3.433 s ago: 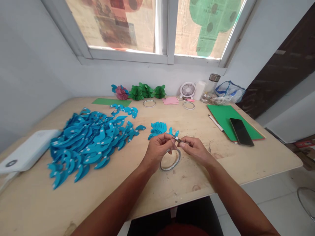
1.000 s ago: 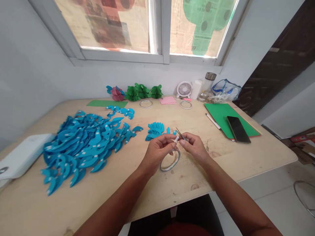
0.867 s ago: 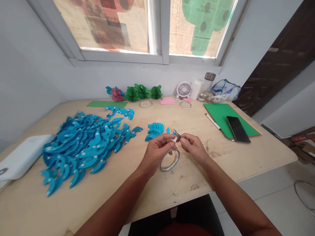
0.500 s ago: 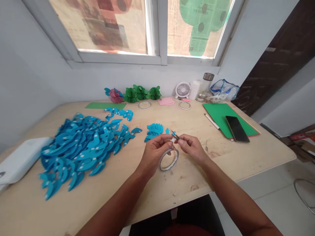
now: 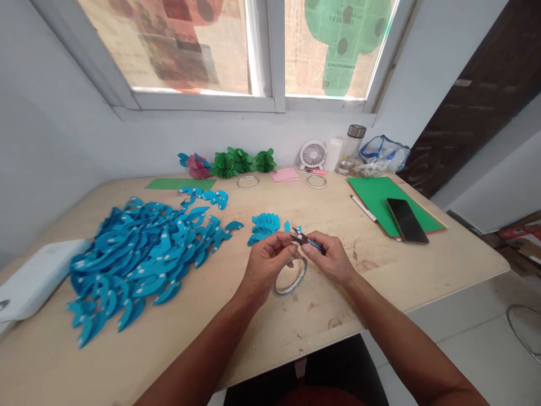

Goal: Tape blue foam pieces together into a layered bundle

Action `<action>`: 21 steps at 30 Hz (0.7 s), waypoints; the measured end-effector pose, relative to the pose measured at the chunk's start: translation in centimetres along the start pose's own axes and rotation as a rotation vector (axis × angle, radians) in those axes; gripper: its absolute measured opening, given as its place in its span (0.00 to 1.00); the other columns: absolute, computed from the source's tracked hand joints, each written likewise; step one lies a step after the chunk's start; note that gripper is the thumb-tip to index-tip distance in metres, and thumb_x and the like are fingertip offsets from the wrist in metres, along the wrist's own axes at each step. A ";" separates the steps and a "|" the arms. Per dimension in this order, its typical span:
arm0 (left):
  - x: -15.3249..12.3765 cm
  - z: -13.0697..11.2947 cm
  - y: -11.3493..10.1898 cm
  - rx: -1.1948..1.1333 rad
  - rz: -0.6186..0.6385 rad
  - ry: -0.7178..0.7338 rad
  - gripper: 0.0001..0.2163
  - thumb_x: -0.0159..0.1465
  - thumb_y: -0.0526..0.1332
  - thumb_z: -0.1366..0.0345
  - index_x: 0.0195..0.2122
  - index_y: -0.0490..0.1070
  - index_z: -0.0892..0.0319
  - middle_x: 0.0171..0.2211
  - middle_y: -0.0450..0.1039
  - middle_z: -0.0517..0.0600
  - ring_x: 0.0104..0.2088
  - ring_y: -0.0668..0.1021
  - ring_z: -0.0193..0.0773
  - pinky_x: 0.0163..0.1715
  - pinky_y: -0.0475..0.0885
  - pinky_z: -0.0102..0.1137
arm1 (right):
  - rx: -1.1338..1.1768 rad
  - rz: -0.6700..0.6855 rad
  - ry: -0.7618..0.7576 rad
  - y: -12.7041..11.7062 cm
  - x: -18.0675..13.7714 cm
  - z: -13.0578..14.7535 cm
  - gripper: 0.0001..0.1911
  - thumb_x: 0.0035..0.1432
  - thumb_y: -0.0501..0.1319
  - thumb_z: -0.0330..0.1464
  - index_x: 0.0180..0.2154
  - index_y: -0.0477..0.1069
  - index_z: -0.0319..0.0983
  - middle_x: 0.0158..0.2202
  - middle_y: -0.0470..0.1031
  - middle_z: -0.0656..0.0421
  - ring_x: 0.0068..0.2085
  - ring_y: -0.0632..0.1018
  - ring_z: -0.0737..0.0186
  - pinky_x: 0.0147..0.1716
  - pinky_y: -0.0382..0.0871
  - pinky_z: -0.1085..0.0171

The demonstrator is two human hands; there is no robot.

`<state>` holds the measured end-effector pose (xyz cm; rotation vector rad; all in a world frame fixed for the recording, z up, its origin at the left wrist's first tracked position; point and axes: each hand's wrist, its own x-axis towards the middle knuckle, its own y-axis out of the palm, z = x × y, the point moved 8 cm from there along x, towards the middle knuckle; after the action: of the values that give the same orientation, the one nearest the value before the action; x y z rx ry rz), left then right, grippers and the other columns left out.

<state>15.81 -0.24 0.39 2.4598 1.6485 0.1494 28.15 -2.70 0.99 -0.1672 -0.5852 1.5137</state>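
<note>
My left hand (image 5: 267, 262) is closed on a roll of double-sided tape (image 5: 291, 290), its ring hanging below the fingers. Pinched in my right hand (image 5: 333, 260) is a small pair of snips (image 5: 315, 246) with dark blades and a blue handle. The blades reach to my left fingertips, where a small white bit of tape shows at them. Just beyond the hands lie a stack of blue paper pieces (image 5: 265, 222) and a few small blue pieces (image 5: 287, 226). On the left spreads a big heap of blue curved paper pieces (image 5: 147, 248) dotted with white tape squares.
A white box-like device (image 5: 42, 276) stands at the left edge. Along the wall are green paper shapes (image 5: 242, 160), a small fan (image 5: 313, 154) and a bottle (image 5: 350, 149). Two more tape rolls (image 5: 247, 187) lie behind. A phone (image 5: 407, 221) rests on green sheets (image 5: 372, 197) beside a pen (image 5: 363, 208).
The snips have turned in my right hand, so more of the blue handle shows and the blades lie against the tape at my left fingertips. The tape roll stays in my left hand.
</note>
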 end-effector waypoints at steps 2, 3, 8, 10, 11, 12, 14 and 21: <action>0.0 0.1 0.0 -0.003 0.009 0.000 0.09 0.51 0.63 0.65 0.33 0.73 0.61 0.26 0.73 0.49 0.27 0.74 0.35 0.25 0.68 0.27 | -0.024 0.002 -0.011 0.0 -0.1 0.3 0.17 0.56 0.55 0.43 0.33 0.72 0.36 0.22 0.62 0.63 0.24 0.61 0.70 0.24 0.54 0.69; 0.1 0.1 0.1 -0.005 0.012 -0.002 0.09 0.51 0.63 0.65 0.33 0.74 0.61 0.25 0.73 0.49 0.28 0.74 0.35 0.25 0.68 0.27 | -0.026 0.005 -0.015 0.0 -0.1 0.5 0.17 0.56 0.55 0.43 0.33 0.72 0.36 0.22 0.62 0.63 0.24 0.62 0.70 0.24 0.54 0.69; 0.0 -0.1 0.1 -0.009 -0.001 0.000 0.09 0.50 0.64 0.65 0.33 0.74 0.61 0.25 0.73 0.49 0.26 0.73 0.34 0.24 0.68 0.27 | -0.022 0.016 -0.031 0.1 -0.1 0.7 0.16 0.56 0.55 0.43 0.33 0.71 0.36 0.22 0.63 0.63 0.24 0.62 0.70 0.24 0.54 0.69; -0.1 -0.1 0.1 -0.015 -0.004 0.002 0.09 0.50 0.64 0.66 0.34 0.73 0.61 0.24 0.72 0.49 0.25 0.72 0.33 0.23 0.67 0.26 | -0.013 0.011 -0.033 0.0 -0.1 0.6 0.16 0.56 0.55 0.43 0.33 0.71 0.36 0.22 0.62 0.63 0.24 0.62 0.70 0.24 0.54 0.69; -0.1 -0.1 0.1 -0.018 -0.004 0.002 0.10 0.51 0.64 0.66 0.34 0.73 0.61 0.23 0.72 0.48 0.25 0.72 0.33 0.23 0.67 0.26 | -0.006 0.005 -0.031 0.0 -0.1 0.6 0.16 0.56 0.55 0.43 0.33 0.71 0.36 0.22 0.62 0.63 0.24 0.62 0.70 0.24 0.54 0.69; -0.1 -0.1 0.1 -0.020 -0.003 0.001 0.10 0.51 0.64 0.66 0.34 0.73 0.61 0.23 0.72 0.48 0.25 0.72 0.32 0.23 0.67 0.26 | 0.002 -0.004 -0.026 -0.1 -0.1 0.5 0.16 0.56 0.56 0.42 0.32 0.71 0.36 0.21 0.61 0.64 0.24 0.62 0.70 0.24 0.54 0.69; 0.0 -0.1 0.1 -0.020 0.003 0.000 0.10 0.51 0.64 0.66 0.35 0.73 0.61 0.23 0.72 0.48 0.25 0.72 0.32 0.23 0.67 0.26 | 0.028 -0.017 -0.014 -0.2 -0.1 0.4 0.16 0.55 0.56 0.42 0.33 0.71 0.36 0.21 0.61 0.64 0.24 0.62 0.70 0.24 0.54 0.69; -0.2 -0.3 0.1 -0.013 -0.008 0.011 0.09 0.50 0.64 0.65 0.33 0.73 0.61 0.26 0.73 0.49 0.24 0.72 0.32 0.22 0.67 0.26 | 0.165 -0.037 0.072 0.2 -0.2 -0.4 0.15 0.49 0.62 0.42 0.31 0.70 0.36 0.21 0.64 0.63 0.23 0.62 0.70 0.23 0.55 0.69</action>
<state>15.79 -0.45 0.70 2.4476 1.6560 0.1720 28.20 -2.78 0.54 -0.0823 -0.4018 1.5060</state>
